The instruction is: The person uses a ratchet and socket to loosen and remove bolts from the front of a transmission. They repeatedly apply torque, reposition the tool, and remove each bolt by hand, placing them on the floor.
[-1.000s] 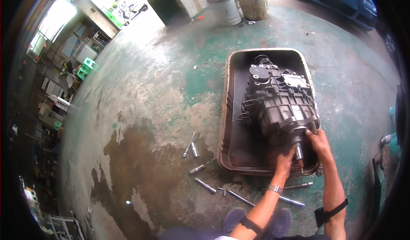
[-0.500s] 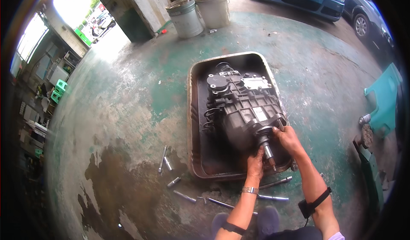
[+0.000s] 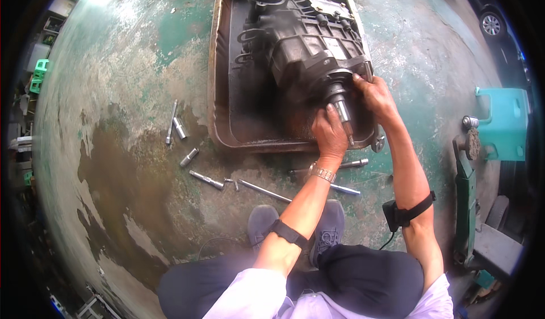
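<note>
A grey metal gearbox [image 3: 315, 43] lies in a dark rectangular drip tray [image 3: 219, 100], its splined input shaft [image 3: 342, 112] pointing toward me. My left hand [image 3: 330, 133] is at the left side of that shaft, fingers bent against it; some fingertips are hidden. At the right of the shaft, my right hand [image 3: 377, 99] is closed by the front flange of the housing, its thumb near the collar. A short grey metal piece [image 3: 368, 70] shows just above the right fingers; whether it is loose or part of the gearbox I cannot tell.
Several sockets, extension bars and a ratchet-like handle [image 3: 356, 163] lie on the floor between the tray and my shoes [image 3: 328, 228]. A wet stain [image 3: 122, 166] spreads at left. A turquoise stool [image 3: 505, 123] and a green jack [image 3: 465, 205] stand at right.
The view has tilted downward, so the gearbox and tray appear higher and my legs show. Both hands remain around the shaft end with little visible shift.
</note>
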A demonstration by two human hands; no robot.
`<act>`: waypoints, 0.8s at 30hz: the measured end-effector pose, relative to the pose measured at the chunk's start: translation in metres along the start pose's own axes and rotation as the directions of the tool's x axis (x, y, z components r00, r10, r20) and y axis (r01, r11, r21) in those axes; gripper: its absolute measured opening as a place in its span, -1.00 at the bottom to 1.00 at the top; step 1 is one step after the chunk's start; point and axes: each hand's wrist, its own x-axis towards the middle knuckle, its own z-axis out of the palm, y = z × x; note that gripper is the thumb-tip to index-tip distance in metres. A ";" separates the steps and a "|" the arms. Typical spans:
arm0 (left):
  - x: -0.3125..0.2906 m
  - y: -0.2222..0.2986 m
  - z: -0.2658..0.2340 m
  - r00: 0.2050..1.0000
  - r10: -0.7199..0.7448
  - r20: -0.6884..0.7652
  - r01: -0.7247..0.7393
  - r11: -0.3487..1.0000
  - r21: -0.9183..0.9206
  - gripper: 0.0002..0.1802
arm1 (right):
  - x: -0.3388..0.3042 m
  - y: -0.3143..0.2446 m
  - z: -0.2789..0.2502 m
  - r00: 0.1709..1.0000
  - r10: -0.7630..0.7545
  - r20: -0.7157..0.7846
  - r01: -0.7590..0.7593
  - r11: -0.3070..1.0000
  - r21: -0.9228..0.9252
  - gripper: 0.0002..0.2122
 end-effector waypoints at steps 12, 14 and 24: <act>-0.006 -0.007 -0.002 0.974 0.220 0.042 -0.224 0.964 0.143 -0.84 | 0.004 0.006 0.006 0.993 0.088 -0.082 -0.091 0.995 -0.041 -0.75; -0.004 -0.009 -0.002 0.989 0.115 0.090 -0.127 0.982 0.138 -0.80 | 0.002 0.001 -0.002 0.982 0.182 -0.047 -0.183 0.983 -0.016 -0.75; -0.002 -0.010 -0.002 0.993 0.101 0.059 -0.107 0.986 0.125 -0.78 | 0.002 0.004 0.006 0.995 0.055 -0.080 -0.059 0.997 -0.044 -0.78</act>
